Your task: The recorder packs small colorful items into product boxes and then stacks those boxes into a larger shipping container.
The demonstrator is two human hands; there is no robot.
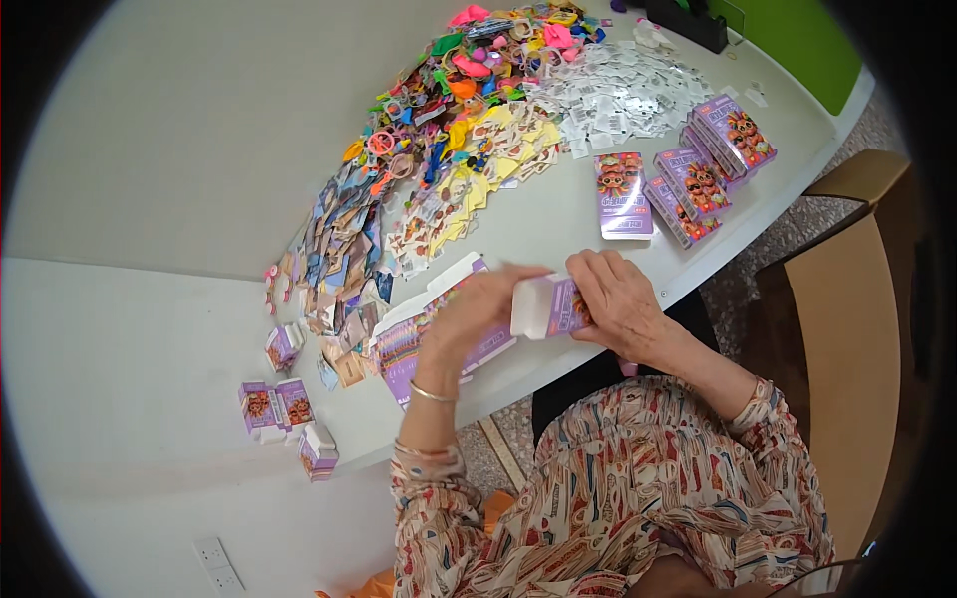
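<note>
My right hand [620, 304] is closed round a small purple carton [566, 307] printed with cartoon figures. The carton lies tilted, its white, unprinted end [531, 309] facing left. My left hand [478, 307], with a bangle at the wrist, is beside that end. Its fingers are stretched toward the carton's upper edge, slightly blurred, and the thumb is hidden. Below the left hand lies a row of flattened purple cartons [404, 344] on the white table [543, 214], partly covered by the hand and forearm.
Finished-looking purple cartons [698, 179] stand at the right, one carton [624, 196] apart. Heaps of colourful small toys [478, 65], white sachets [628, 95], yellow-edged cards [478, 179] and picture cards [344, 234] cover the far side. More cartons [277, 404] sit at left. A chair [847, 299] stands right.
</note>
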